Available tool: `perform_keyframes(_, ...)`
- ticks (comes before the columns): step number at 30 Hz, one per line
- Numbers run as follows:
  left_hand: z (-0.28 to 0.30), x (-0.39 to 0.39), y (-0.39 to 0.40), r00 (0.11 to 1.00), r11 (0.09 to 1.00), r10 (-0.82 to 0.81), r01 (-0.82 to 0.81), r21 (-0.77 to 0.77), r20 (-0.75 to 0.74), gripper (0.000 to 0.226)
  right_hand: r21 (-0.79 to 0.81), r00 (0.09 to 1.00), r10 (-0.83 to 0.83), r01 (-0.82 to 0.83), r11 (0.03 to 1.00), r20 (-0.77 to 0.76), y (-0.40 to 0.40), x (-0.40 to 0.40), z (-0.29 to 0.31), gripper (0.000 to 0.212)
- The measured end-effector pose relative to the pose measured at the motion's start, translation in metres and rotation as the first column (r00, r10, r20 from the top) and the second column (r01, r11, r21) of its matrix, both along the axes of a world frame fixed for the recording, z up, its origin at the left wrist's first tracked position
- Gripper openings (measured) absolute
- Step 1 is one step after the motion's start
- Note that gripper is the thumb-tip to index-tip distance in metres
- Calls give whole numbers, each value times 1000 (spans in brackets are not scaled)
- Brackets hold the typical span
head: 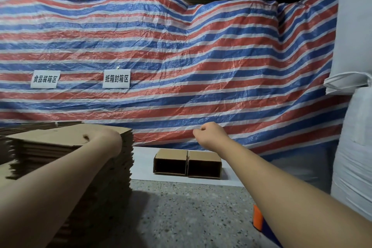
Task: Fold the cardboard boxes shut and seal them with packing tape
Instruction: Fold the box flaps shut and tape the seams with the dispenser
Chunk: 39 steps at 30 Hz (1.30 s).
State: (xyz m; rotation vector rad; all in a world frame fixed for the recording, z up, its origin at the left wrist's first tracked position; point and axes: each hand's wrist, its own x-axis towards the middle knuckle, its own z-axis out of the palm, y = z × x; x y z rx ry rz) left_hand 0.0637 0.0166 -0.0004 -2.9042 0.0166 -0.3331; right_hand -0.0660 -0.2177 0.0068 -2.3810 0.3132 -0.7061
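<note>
From the head view I take the stack of flat cardboard blanks [66,147] as my landmark. To the right of it, farther back on a white sheet [145,165], two small assembled boxes [187,164] sit side by side and touching, their dark open sides toward me. I see no tape on them, so I judge the sealing has not begun and nearly all the folding is left. An orange and blue object [258,218], perhaps the tape dispenser, shows on the speckled tabletop [191,213] well right of the stack, half hidden under my forearm. My left hand [105,137] reaches over the top of the stack; its fingers are hidden behind the wrist, so I cannot tell whether it grips a blank. My right hand [208,134] hangs in the air right of the stack, above the boxes, curled into a loose fist and holding nothing.
</note>
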Motion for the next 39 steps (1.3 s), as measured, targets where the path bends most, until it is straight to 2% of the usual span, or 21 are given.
perform_keyframes(7, -2, -15, -10, 995, 999, -12, 8, 40, 103, 37, -4, 999, 42, -42, 999, -3, 11, 9, -3, 33)
perform_keyframes(9, 2, -22, -16, 991, 986, 12, -34, 166, 135, 37, -13, 999, 50, -50, 999, -5, 15, 12, -4, 35)
perform_keyframes(11, 7, -29, -24, 964, 909, 4, -114, 402, 265, 35, -20, 999, 52, -52, 998, -1, 19, 16, -3, 33)
perform_keyframes(13, 16, -38, -34, 912, 799, -103, -162, 579, 398, 26, -33, 999, 46, -46, 998, 2, 22, 20, 2, 24)
perform_keyframes(15, 28, -46, -47, 845, 753, -209, -182, 632, 492, 25, -33, 999, 44, -43, 999, 26, 23, 23, 9, 27)
perform_keyframes(18, 51, -61, -67, 764, 774, -322, -128, 620, 560, 35, 12, 991, 52, -53, 999, 126, 16, 26, 24, 47)
perform_keyframes(20, 65, -73, -76, 682, 821, -421, 7, 570, 598, 35, 64, 976, 46, -61, 996, 211, 4, 26, 34, 59)
perform_keyframes(22, 76, -86, -81, 570, 854, -492, 170, 492, 658, 41, 75, 961, 12, -34, 997, 277, -13, 23, 43, 62)
perform_keyframes(24, 82, -92, -85, 474, 845, -534, 326, 424, 700, 31, 23, 941, -32, 25, 999, 336, -32, 19, 50, 63)
perform_keyframes(27, 83, -90, -90, 408, 795, -539, 536, 285, 737, 29, -136, 906, -123, 193, 972, 404, -59, 9, 58, 64)
perform_keyframes(29, 79, -89, -93, 379, 746, -534, 633, 210, 756, 25, -316, 870, -193, 359, 878, 453, -74, 1, 61, 63)
perform_keyframes(31, 74, -87, -96, 330, 689, -546, 700, 188, 771, 23, -428, 845, -150, 404, 809, 514, -83, -8, 62, 62)
perform_keyframes(36, 61, -78, -100, 226, 565, -609, 796, 216, 760, 27, -475, 754, -20, 433, 766, 656, -88, -26, 56, 56)
perform_keyframes(39, 52, -71, -98, 237, 558, -625, 802, 213, 744, 32, -494, 733, -29, 486, 721, 680, -87, -31, 45, 51)
